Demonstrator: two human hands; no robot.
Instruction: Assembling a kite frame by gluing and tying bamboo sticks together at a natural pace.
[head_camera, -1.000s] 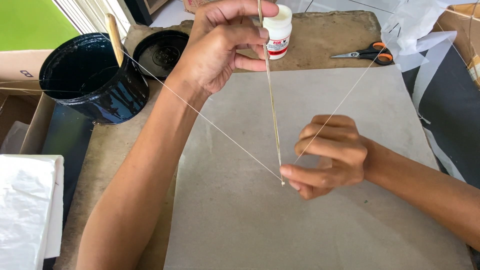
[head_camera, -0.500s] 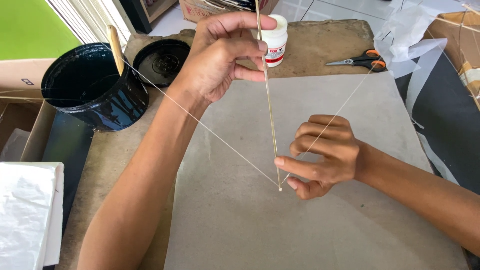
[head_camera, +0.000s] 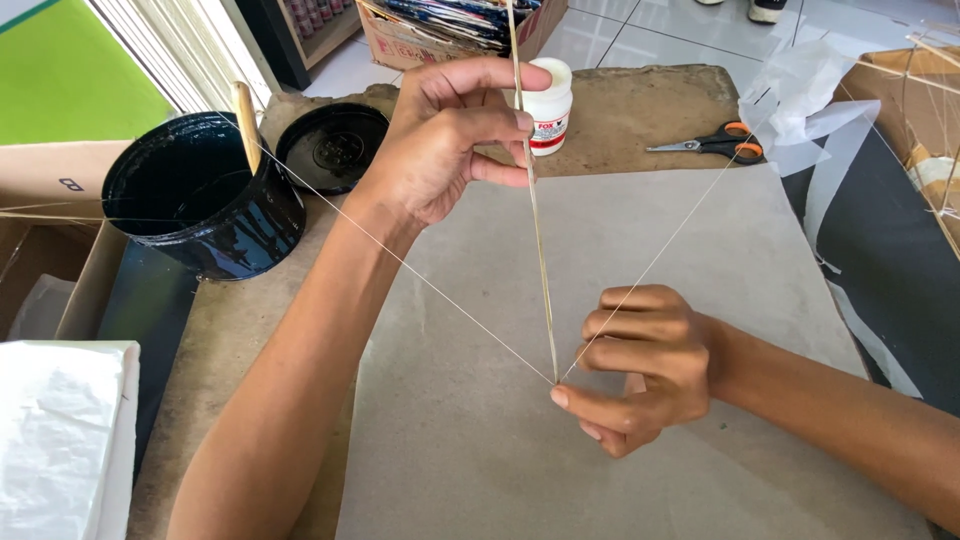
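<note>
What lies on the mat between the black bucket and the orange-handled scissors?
In the head view, between the black bucket and orange-handled scissors lie a round black lid and a small white glue bottle; the left hand, gripping a thin stick, hovers there.

The thin stick (head_camera: 532, 200) runs off the top edge; the scissors' (head_camera: 712, 142) handles are partly hidden by plastic.

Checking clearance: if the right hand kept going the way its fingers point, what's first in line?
Right hand points toward image-left; past the thin bamboo stick at its fingertips, the left forearm probably comes first, though depth is unclear.
</note>
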